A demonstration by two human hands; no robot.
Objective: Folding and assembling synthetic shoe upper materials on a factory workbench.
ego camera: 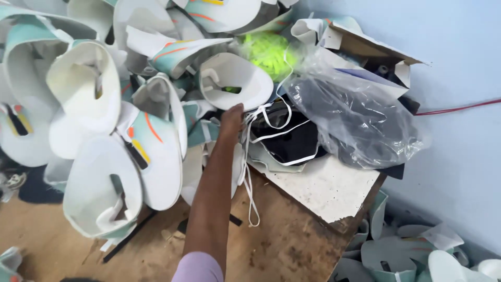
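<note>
Tabletop (292,245): worn wood, its far half buried under goods.
Uppers (104,130): white-and-teal shoe uppers heaped along the far-left edge, leaning.
Bag (355,120): clear plastic, at the far-right corner.
Laces (248,172): white, trailing toward the middle.
Hand (231,121): one arm reaches in, which arm unclear; fingers buried in the heap by the laces, grip hidden.
Risk: tugging may topple the uppers.

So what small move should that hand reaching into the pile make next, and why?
Probably close the fingers and draw back: the hand already touches the white flat laces beside the white and teal shoe uppers, and the laces hang loose over the worn wooden table.
</note>
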